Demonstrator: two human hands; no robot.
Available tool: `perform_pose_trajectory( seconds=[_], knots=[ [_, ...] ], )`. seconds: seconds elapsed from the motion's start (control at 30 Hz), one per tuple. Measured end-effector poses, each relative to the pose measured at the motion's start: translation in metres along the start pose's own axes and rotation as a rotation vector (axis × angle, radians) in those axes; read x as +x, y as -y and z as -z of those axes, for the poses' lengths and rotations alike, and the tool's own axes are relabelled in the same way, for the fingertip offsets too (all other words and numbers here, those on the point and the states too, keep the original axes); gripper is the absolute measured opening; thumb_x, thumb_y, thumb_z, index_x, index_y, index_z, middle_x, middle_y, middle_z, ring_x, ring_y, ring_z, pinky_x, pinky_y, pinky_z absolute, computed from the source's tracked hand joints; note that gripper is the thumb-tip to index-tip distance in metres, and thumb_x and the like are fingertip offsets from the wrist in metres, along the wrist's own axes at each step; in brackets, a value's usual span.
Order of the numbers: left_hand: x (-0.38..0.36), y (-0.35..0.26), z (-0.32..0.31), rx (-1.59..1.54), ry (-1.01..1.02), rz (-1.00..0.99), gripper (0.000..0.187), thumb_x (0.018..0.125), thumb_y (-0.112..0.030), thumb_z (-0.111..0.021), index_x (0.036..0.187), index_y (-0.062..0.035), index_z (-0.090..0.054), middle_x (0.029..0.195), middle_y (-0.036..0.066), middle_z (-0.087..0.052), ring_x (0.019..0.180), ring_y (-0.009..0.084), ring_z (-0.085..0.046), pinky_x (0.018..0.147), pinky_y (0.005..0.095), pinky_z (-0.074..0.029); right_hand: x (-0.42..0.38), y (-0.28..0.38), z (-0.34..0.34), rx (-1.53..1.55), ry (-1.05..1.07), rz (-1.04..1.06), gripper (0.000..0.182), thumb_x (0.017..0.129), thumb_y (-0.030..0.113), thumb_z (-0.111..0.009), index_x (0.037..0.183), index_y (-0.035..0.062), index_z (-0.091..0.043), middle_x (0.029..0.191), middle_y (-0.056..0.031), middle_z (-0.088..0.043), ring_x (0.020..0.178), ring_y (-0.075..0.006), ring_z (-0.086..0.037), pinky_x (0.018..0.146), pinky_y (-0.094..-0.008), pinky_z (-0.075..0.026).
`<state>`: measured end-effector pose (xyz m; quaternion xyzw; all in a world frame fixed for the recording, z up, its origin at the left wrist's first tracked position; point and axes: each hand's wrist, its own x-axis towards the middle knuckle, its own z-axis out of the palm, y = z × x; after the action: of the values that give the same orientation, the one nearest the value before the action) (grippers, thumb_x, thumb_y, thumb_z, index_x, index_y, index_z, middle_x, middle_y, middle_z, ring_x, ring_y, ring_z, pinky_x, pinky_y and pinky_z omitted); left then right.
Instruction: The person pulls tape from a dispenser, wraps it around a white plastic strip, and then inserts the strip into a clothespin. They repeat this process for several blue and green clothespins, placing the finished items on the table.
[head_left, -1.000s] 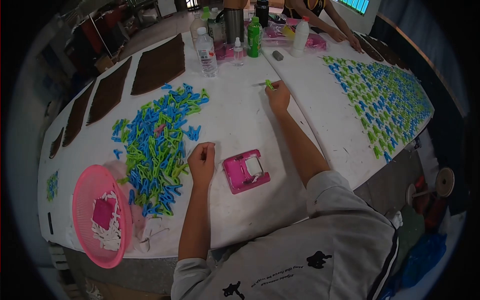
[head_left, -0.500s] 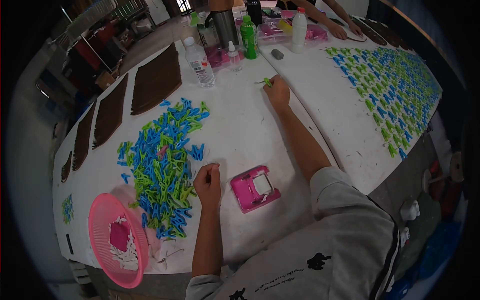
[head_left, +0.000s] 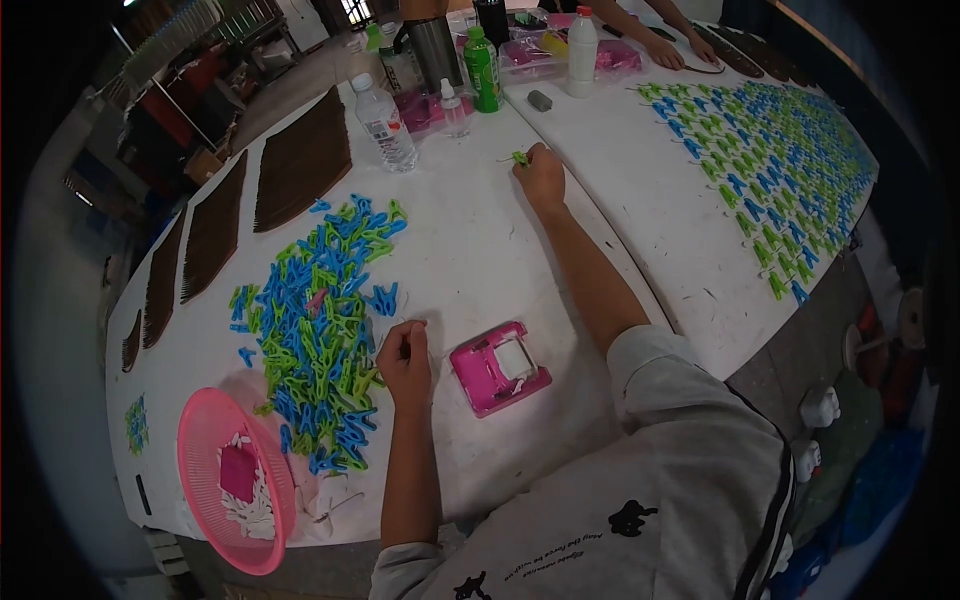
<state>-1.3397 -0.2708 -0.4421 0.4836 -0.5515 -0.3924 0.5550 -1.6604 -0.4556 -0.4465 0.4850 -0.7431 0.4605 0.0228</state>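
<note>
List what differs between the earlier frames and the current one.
A co-worker's hand, the one nearer the dark panels, has drawn back toward its owner; a thin curved strip now shows between the co-worker's hands. The camera view shifted slightly. The right hand still grips the green clip; the left hand stays beside the pile.

The right hand (head_left: 541, 178) holds 1 green clip (head_left: 520, 158) over the table (head_left: 470, 235).

A passage ran over the desk (head_left: 465, 235) between the clip pile (head_left: 318, 335) and the right forearm (head_left: 595, 265), with the pink box (head_left: 480, 378) obstructing its near end and the bottles (head_left: 483, 72) its far end.
</note>
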Motion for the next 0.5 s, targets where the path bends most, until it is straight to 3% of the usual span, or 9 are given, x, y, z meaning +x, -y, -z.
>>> perform_pose_trajectory(
  seconds=[0.07, 0.13, 0.33, 0.5],
  knots=[
    [0.0, 0.0, 0.001, -0.003, 0.0, -0.017, 0.015, 0.095, -0.013, -0.064, 0.094, 0.0006, -0.067, 0.073, -0.004, -0.055, 0.065, 0.0033, -0.044, 0.06, 0.0195, -0.035, -0.008, 0.002, 0.0, -0.03, -0.059, 0.07, 0.029, 0.073, 0.016, -0.077, 0.088, -0.0012, -0.059, 0.094, -0.0193, -0.06, 0.092, -0.0367, -0.059, 0.075, -0.0451, -0.052],
    [-0.001, -0.003, 0.002, -0.01, -0.002, -0.017, 0.015, 0.095, -0.014, -0.064, 0.094, 0.0006, -0.068, 0.073, -0.004, -0.055, 0.065, 0.0032, -0.044, 0.059, 0.0194, -0.035, -0.018, 0.005, 0.004, -0.13, -0.132, 0.017, 0.03, 0.072, 0.019, -0.077, 0.088, -0.0023, -0.063, 0.09, -0.0192, -0.06, 0.083, -0.0377, -0.061, 0.074, -0.0442, -0.052],
    [0.0, -0.002, -0.001, -0.007, 0.001, -0.034, 0.015, 0.095, -0.014, -0.064, 0.093, 0.0006, -0.068, 0.073, -0.005, -0.055, 0.064, 0.0027, -0.043, 0.058, 0.0191, -0.034, -0.014, -0.003, 0.005, -0.162, -0.063, -0.027, 0.022, 0.072, 0.02, -0.076, 0.08, 0.0016, -0.069, 0.091, -0.0162, -0.06, 0.082, -0.034, -0.062, 0.074, -0.0432, -0.053],
    [0.0, -0.003, 0.002, -0.015, 0.007, -0.009, 0.015, 0.095, -0.014, -0.063, 0.094, 0.0008, -0.068, 0.073, -0.005, -0.055, 0.065, 0.0026, -0.044, 0.057, 0.0193, -0.034, -0.013, 0.011, 0.016, -0.145, 0.007, -0.082, 0.026, 0.074, 0.023, -0.075, 0.084, -0.0001, -0.069, 0.093, -0.0175, -0.061, 0.087, -0.0338, -0.063, 0.073, -0.0442, -0.053]
  ],
)
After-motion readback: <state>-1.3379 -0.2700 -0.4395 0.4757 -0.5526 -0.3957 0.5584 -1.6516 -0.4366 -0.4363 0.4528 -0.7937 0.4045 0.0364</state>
